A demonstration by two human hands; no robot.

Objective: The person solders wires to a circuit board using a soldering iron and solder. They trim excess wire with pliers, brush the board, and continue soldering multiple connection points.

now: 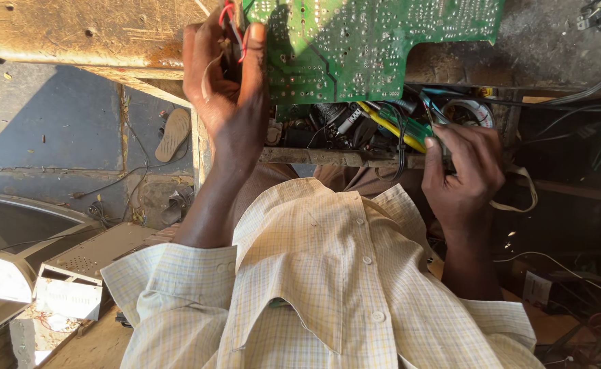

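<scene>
1. While the left hand point(225, 82) grips the edge of the green board point(376, 41), its thumb and fingers are closed around the corner where red and white wires point(232, 27) come out.
2. The board lies on the bench point(95, 31) with its solder side up, so the parts face down.
3. The right hand point(461, 174) is lower, at the front edge of the bench. Its fingers are curled around a small tool with thin metal tips point(429, 106), maybe pliers or cutters; I cannot tell which.
4. Under the board is a tray of tools point(355, 126), with a yellow handle point(389, 126) and dark cables.
5. As a judgement: the board is already taken out and turned over, and the tool is in hand, but the tips do not touch the board, so work on the solder side looks not yet begun.
6. On the floor at left stand an open grey case point(82, 270) and a sandal point(174, 133).
</scene>
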